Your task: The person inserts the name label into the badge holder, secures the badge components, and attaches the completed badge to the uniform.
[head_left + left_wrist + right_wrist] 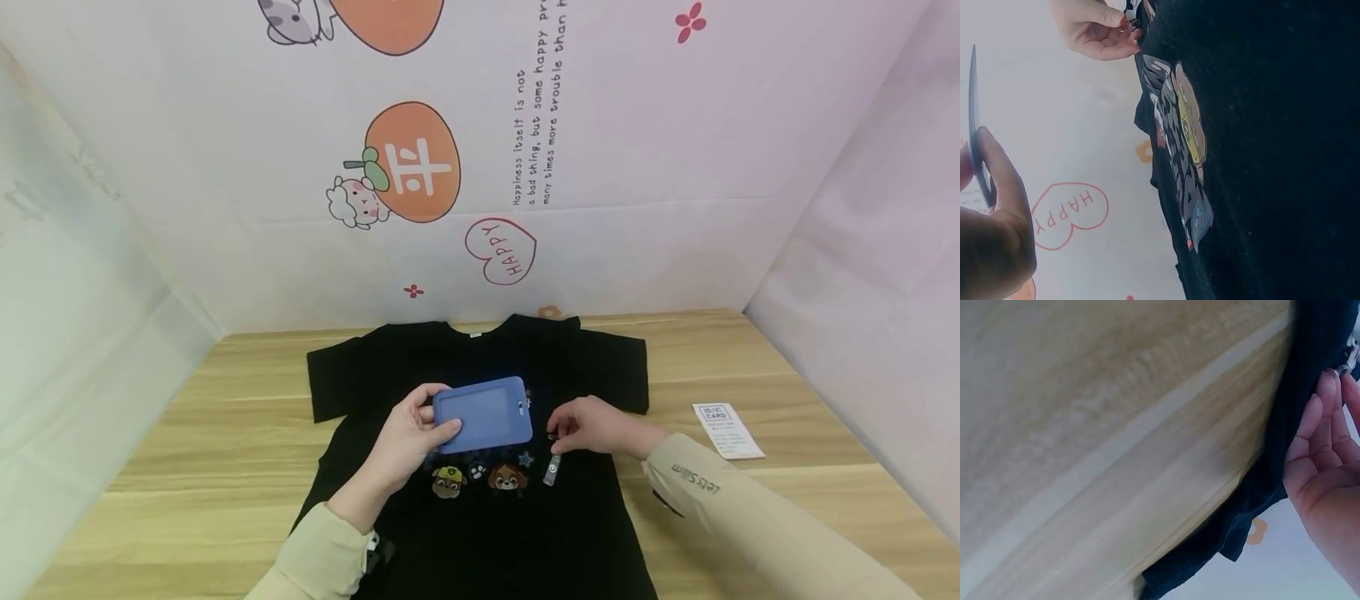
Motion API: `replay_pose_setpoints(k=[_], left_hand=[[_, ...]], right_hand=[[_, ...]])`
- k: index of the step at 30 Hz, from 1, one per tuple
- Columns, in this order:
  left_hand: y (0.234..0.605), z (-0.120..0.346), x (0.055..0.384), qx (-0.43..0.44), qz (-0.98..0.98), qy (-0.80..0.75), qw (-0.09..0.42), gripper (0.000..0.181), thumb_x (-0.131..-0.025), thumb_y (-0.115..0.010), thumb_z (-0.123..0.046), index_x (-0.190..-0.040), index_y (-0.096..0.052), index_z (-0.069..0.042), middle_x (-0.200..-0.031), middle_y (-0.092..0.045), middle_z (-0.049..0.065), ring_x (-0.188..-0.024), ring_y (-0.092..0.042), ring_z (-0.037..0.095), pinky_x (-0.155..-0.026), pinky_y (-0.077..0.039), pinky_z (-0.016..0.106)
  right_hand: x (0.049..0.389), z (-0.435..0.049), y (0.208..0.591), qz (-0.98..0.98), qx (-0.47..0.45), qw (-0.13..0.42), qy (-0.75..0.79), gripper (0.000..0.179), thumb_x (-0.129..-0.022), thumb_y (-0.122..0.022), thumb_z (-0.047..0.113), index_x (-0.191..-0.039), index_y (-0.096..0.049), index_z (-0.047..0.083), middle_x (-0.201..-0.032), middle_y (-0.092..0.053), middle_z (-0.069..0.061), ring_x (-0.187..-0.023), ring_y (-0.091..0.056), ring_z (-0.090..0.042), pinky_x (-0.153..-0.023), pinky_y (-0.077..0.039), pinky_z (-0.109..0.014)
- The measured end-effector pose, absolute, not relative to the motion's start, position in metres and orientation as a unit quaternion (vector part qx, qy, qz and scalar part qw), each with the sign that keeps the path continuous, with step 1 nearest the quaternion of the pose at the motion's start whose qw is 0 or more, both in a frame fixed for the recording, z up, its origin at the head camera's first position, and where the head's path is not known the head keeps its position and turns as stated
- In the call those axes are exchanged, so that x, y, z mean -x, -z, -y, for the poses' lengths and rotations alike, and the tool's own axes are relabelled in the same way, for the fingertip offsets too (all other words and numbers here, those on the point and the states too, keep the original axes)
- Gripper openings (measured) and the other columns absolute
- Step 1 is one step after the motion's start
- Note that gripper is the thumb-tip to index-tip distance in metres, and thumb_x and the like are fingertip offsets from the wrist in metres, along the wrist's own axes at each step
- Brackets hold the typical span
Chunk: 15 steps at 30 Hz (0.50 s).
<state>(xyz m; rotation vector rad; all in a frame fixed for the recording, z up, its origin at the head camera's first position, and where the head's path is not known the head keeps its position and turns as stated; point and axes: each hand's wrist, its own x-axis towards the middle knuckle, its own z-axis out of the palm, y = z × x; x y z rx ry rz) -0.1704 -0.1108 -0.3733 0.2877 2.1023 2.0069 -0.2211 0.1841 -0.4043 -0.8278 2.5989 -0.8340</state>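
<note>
I count one blue card holder (480, 421), pinched by the fingers of the left hand (405, 443) above one black T-shirt (480, 542), and one badge clip (552, 471), pinched by the right hand (588, 425). Only my head view shows the single white printed card (726, 431), right on the worktop (225, 475); only the left wrist view shows the blue card holder edge-on.

One each: holder (480, 417), clip (552, 470), shirt (510, 546), card (727, 431)
</note>
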Motion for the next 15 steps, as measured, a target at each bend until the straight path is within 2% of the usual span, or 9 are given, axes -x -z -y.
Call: replay_pose_setpoints(k=[8, 15], left_hand=[[0.375, 0.111, 0.169, -0.096, -0.716, -0.682, 0.112, 0.043, -0.091, -0.059, 0.0, -0.13, -0.043, -0.001, -0.115, -0.063, 0.027, -0.098, -0.067, 0.029, -0.083, -0.056, 0.038], [0.374, 0.11, 0.17, -0.1, -0.715, -0.683, 0.112, 0.043, -0.09, -0.06, -0.001, -0.129, -0.043, -0.001, -0.115, -0.063, 0.026, -0.097, -0.067, 0.028, -0.083, -0.056, 0.038]], right_hand=[[0.221, -0.191, 0.398, -0.898, 0.28, 0.122, 0.318, 0.021, -0.088, -0.067, 0.023, -0.099, -0.068, 0.006, -0.079, -0.063, 0.005, -0.068, -0.052, -0.006, -0.062, -0.047, -0.022], [0.218, -0.197, 0.384, -0.904, 0.247, 0.099, 0.335, 0.023, -0.09, -0.065, 0.022, -0.105, -0.067, 0.005, -0.09, -0.066, 0.001, -0.078, -0.056, -0.011, -0.07, -0.05, -0.025]])
